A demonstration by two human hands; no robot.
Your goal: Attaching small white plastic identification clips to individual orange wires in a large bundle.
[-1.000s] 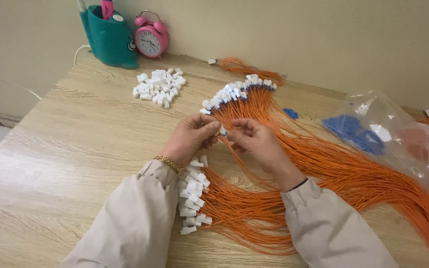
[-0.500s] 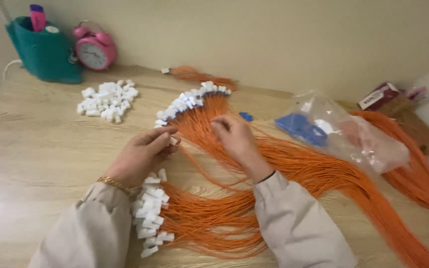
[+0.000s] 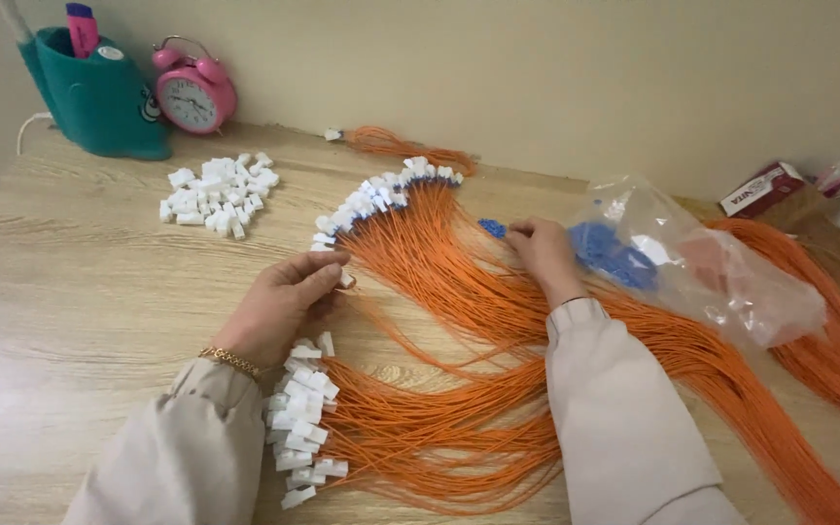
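Head view: left hand (image 3: 284,301) pinches a white connector (image 3: 345,280); right hand (image 3: 542,248) pinches a blue piece (image 3: 491,228).

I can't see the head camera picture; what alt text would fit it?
A left hand pinches a white connector on an orange wire while the right hand reaches small blue parts on a wooden table.

At the right of the frame we see a crumpled clear plastic bag (image 3: 721,277) holding blue pieces. Behind it, upper right, lies a small red-and-white box (image 3: 762,189), tilted.
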